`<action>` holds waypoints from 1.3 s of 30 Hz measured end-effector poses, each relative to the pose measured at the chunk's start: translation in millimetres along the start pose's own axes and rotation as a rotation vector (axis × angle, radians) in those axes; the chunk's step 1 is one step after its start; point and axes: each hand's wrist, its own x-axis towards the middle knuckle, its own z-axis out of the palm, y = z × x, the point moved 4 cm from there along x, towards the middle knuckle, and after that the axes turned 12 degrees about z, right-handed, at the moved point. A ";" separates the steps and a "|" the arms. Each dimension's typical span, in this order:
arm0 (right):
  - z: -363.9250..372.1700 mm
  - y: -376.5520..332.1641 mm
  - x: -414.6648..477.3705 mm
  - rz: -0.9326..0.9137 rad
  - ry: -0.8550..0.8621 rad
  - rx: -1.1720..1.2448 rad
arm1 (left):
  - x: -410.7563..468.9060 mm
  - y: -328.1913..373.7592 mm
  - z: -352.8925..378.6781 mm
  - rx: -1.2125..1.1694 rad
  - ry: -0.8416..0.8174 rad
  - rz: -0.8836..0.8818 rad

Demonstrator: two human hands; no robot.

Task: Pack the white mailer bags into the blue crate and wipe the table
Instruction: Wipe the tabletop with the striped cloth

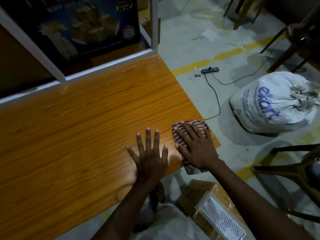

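At the bottom right of the frame, a cardboard box (199, 193) with a white ribbed plastic item (221, 220) lying on it is noted on the floor below the table edge. The left hand (150, 158) is laid flat on the wooden table (78, 135), fingers straight and spread wide, nothing held. Just to its right, the right hand (195, 146) is pressed palm-down, fingers extended, onto a striped cloth (191, 169). The cloth is located at the table's near right corner, one end overhanging the edge. Further right, a dark chair (294, 170) and a tied white sack (277, 104) with blue lettering are recorded on the concrete floor. Beyond, a black power strip (210, 70) with trailing cable is seen beside a yellow floor line (190, 66). At upper left, a dark printed board (83, 28) is set behind a white frame (107, 65).
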 end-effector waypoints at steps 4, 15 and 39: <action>-11.4 9.6 59.8 0.044 0.001 0.044 | 18.6 6.7 -1.0 0.035 0.008 -0.041; -3.7 -15.9 130.0 -0.005 -0.005 0.117 | 72.2 -30.5 -12.5 0.012 -0.044 -0.039; -6.7 -76.3 287.6 -0.116 -0.003 0.127 | 209.3 -97.1 -31.8 -0.034 0.015 -0.099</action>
